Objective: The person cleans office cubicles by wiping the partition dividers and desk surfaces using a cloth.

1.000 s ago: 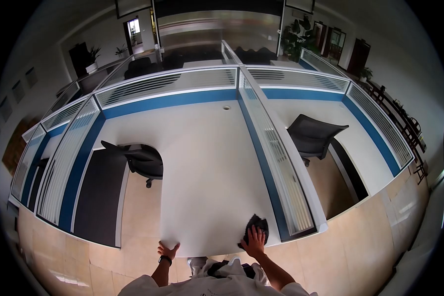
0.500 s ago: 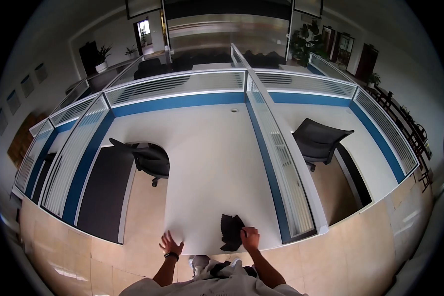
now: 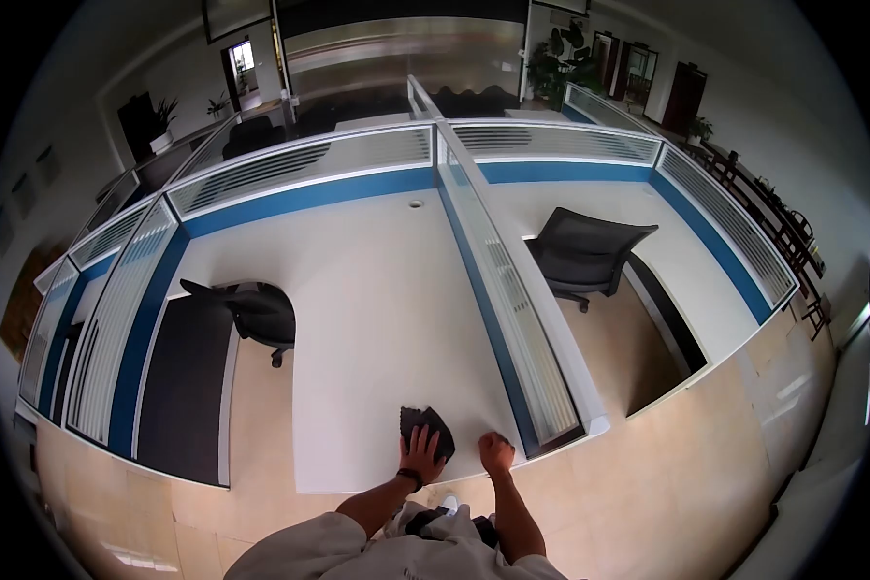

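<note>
Left hand: spread on black fabric cloth | right hand: curled, contents unclear | risk: pulling bodyward could drag cloth over white rectangular desk's front edge

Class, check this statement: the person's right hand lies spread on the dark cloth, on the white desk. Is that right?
Wrong hand: the head view shows the left hand spread on the dark cloth, on the white desk.

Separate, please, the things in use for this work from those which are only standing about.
In use:
- dark cloth, under the left hand
- white desk, beneath the cloth
- right hand, curled near the partition

Only standing about:
- left black chair
- right black chair
- plant in white pot
- partition
</note>
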Demonstrator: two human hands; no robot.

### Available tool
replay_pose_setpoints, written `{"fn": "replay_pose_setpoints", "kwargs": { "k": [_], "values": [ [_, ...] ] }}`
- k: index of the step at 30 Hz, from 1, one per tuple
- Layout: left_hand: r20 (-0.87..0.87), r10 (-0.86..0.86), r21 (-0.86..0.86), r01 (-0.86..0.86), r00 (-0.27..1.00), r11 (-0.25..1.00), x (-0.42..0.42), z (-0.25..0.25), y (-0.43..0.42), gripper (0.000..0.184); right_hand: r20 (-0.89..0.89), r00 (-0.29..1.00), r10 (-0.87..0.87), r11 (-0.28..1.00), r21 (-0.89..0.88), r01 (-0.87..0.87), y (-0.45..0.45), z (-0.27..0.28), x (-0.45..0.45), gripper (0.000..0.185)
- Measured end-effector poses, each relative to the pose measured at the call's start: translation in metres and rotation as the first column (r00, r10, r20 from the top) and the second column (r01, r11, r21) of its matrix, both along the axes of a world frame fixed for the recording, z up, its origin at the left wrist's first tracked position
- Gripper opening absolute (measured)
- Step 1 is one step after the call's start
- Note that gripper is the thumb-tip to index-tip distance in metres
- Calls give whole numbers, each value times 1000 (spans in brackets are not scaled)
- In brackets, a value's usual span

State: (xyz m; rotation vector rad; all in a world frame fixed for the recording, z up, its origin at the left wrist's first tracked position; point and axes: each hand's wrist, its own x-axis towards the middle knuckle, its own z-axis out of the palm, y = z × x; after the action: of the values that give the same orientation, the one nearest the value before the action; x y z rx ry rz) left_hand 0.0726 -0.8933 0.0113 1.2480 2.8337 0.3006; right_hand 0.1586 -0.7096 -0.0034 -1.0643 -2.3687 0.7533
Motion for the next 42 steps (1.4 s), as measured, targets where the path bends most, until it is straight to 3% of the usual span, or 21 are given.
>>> {"fn": "replay_pose_setpoints", "kwargs": {
  "k": [3, 7, 10, 15, 20, 28, 32, 34, 38, 40, 41, 42],
  "values": [
    [4, -82, 95, 81, 997, 992, -7, 0, -11, 72, -27, 999, 40, 999, -26, -40, -1, 0, 7, 14],
    [34, -121, 29, 120, 992, 992, -13, 3, -23, 69, -69, 998, 11, 1000, 19, -10, -3, 3, 1, 12],
    [39, -87, 119, 81, 995, 990, -11, 3, -36, 69, -68, 998, 12, 1000, 18, -11, -3, 8, 2, 12],
    [31, -43, 117, 39, 999, 992, -14, 9, -83, 68, -33, 999, 22, 1000, 6, -22, 0, -2, 4, 14],
    [35, 170, 108, -173, 985, 979, -14, 8, -144, 68, -8, 1000, 0, 999, 36, 0, -3, 1, 5, 14],
    [94, 592, 18, -596, 800, 803, -5, 16, -233, 74, 23, 999, 25, 998, 51, -26, -3, 1, 7, 15],
    [44, 590, -29, -590, 806, 807, -5, 9, -252, 75, 39, 999, 22, 998, 56, -25, -5, 1, 8, 15],
    [178, 649, 69, -667, 740, 741, -6, 8, -249, 74, 29, 999, 25, 998, 65, -27, -5, -1, 7, 15],
    [164, 732, 150, -751, 661, 644, -8, -2, -237, 73, 57, 998, 10, 998, 67, -14, -6, 4, 6, 15],
    [167, 863, 163, -876, 478, 454, -14, -12, -230, 72, 59, 998, 7, 998, 67, -11, -7, 5, 4, 15],
    [166, 862, 164, -876, 478, 454, -17, -4, -223, 72, 63, 998, 2, 998, 69, -6, -7, 4, 4, 15],
    [192, 920, 44, -940, 341, 339, -23, 9, -215, 70, 68, 998, -3, 997, 71, -2, -7, 3, 4, 15]
  ]
}}
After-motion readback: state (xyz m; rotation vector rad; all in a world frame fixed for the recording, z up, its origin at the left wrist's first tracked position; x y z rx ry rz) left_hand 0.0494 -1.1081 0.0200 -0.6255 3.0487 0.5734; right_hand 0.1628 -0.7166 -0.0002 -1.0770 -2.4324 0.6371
